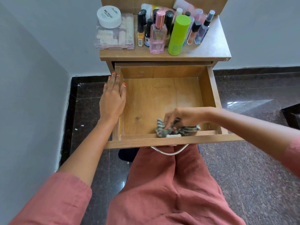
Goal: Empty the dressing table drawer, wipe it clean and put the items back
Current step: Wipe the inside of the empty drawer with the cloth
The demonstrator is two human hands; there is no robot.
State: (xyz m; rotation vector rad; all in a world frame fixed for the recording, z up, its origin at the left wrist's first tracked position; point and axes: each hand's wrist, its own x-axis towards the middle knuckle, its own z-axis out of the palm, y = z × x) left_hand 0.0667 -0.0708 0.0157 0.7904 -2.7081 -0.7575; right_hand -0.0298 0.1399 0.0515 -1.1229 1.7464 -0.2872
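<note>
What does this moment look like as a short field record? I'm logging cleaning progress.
drawer: pulled open, holds only the cloth
cloth: striped, bunched at front edge of drawer floor
right hand: gripping cloth
left hand: flat on drawer's left wall
table top: bottles, green can, white jar on clear box
stage: wiping

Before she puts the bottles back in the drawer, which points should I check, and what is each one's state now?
1. Drawer fully open: ok.
2. Drawer empty of items: ok, only the striped cloth inside.
3. Wiping finished: not ok, right hand holds the cloth at the front edge.
4. Left hand steadying the side wall: ok.
5. Bottles standing on the table top: ok.
6. Drawer floor dry: cannot tell.
</note>
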